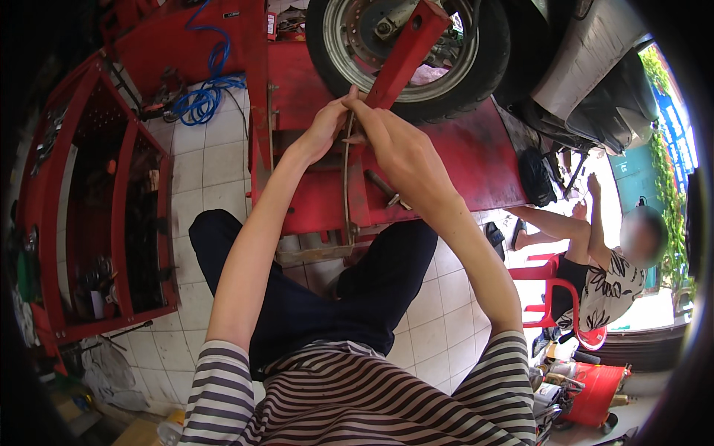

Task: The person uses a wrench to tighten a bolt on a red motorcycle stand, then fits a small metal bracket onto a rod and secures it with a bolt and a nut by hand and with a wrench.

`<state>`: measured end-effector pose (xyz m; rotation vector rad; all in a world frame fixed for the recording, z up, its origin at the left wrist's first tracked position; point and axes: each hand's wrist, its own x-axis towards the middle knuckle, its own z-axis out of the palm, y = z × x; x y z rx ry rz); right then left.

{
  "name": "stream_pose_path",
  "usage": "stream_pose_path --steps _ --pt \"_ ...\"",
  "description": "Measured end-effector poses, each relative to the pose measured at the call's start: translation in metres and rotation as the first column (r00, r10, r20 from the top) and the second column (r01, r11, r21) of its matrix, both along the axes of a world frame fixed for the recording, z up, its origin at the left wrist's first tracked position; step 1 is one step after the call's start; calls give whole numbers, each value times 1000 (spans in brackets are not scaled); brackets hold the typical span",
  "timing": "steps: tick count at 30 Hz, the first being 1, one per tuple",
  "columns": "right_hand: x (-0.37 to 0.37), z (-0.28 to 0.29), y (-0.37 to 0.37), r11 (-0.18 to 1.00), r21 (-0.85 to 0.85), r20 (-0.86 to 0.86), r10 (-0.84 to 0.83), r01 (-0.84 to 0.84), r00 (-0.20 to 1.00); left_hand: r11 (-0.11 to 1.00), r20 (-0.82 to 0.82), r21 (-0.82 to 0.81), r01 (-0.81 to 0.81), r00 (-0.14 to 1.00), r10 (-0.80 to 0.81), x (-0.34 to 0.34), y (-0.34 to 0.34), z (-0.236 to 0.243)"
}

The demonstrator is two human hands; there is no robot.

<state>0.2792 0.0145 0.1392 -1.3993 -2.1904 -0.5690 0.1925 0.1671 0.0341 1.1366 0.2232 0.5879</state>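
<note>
Both my hands meet at the front of a motorcycle wheel (321, 56), beside a slanted red metal bar (409, 56). My left hand (323, 132) is closed, its fingertips pressed up near those of the other hand. My right hand (407, 152) has its fingers bent, with the thumb side toward the left hand. Whatever lies between the fingers is hidden. Below them a thin curved metal rod (346, 189) runs down toward the near edge of the red lift table (461, 160). A short metal handle (381, 184) lies close under my right wrist.
An open red tool cabinet (123, 223) stands at the left. Coiled blue hose (199, 105) lies on the white tiled floor (190, 167). Someone sits on a red plastic chair (547, 286) at the right, beneath the motorcycle's grey bodywork (587, 56). A red drum (595, 390) stands lower right.
</note>
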Motion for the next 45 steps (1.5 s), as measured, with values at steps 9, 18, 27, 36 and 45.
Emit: stream_pose_path --steps 9,18,27,36,45 --pt "-5 -22 -15 1000 7 118 1 -2 993 999 73 -49 23 997 -19 10 6 -5" --pt "-15 -46 -24 998 2 133 -57 57 990 1000 28 -3 20 999 -20 6 10 -6" --pt "-11 -61 -28 996 29 265 -92 88 960 999 -5 44 0 1000 0 5 3 1" --pt "-9 -70 -27 997 8 252 -72 73 965 999 1 43 1 1000 -1 6 1 3" --pt "-3 -82 -21 998 -29 266 -50 60 963 1000 1 25 -6 1000 6 8 6 -3"
